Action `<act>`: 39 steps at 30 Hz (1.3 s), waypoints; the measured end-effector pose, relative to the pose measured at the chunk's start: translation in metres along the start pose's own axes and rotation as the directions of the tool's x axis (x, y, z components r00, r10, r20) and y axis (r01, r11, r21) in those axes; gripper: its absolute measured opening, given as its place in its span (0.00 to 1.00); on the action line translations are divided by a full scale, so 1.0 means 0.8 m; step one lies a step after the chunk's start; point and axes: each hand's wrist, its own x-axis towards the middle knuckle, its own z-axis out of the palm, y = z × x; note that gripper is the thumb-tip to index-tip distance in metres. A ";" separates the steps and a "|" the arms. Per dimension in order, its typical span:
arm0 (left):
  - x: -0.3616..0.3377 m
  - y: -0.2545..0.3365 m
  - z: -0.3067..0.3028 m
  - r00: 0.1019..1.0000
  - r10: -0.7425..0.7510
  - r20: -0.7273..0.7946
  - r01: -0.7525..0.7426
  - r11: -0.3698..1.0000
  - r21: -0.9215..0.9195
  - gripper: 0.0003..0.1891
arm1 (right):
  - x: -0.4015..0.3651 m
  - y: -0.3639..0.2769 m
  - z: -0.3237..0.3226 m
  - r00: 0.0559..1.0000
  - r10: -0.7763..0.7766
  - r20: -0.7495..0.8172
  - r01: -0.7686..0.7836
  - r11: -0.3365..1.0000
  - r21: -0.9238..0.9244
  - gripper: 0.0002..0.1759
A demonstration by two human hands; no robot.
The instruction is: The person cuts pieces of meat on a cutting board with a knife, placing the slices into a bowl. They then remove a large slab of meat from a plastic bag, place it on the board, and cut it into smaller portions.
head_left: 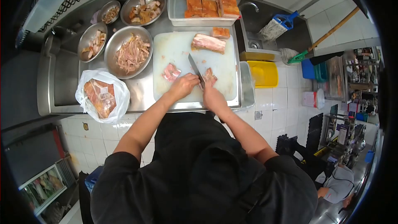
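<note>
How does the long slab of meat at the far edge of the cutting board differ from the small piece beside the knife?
The long slab is far bigger than the small piece. The slab lies untouched, apart from both hands; the small piece sits against the knife blade, with the right hand at it. Both are pink, layered meat on the white cutting board.

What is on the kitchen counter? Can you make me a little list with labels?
place: steel counter, white cutting board
left hand: on the board, beside the knife
right hand: at the knife's handle end, by a meat piece
grip: unclear which hand holds the knife
also on board: pork belly slab
behind: tray of roast pork
left side: bowl of shredded meat, bagged meat
</note>
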 end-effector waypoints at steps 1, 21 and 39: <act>0.002 -0.003 0.000 0.999 0.032 -0.027 -0.032 0.999 -0.003 0.09 | 0.017 -0.002 -0.007 1.000 -0.009 -0.016 0.010 0.999 0.035 0.16; 0.008 0.009 -0.020 1.000 0.006 -0.002 -0.006 0.999 0.044 0.07 | 0.050 -0.011 -0.043 0.990 -0.120 0.068 0.110 0.985 0.129 0.33; -0.016 0.028 -0.037 0.924 -0.381 -0.030 0.381 0.925 -0.009 0.18 | -0.019 0.011 -0.024 0.988 -0.117 -0.100 0.117 0.993 -0.004 0.24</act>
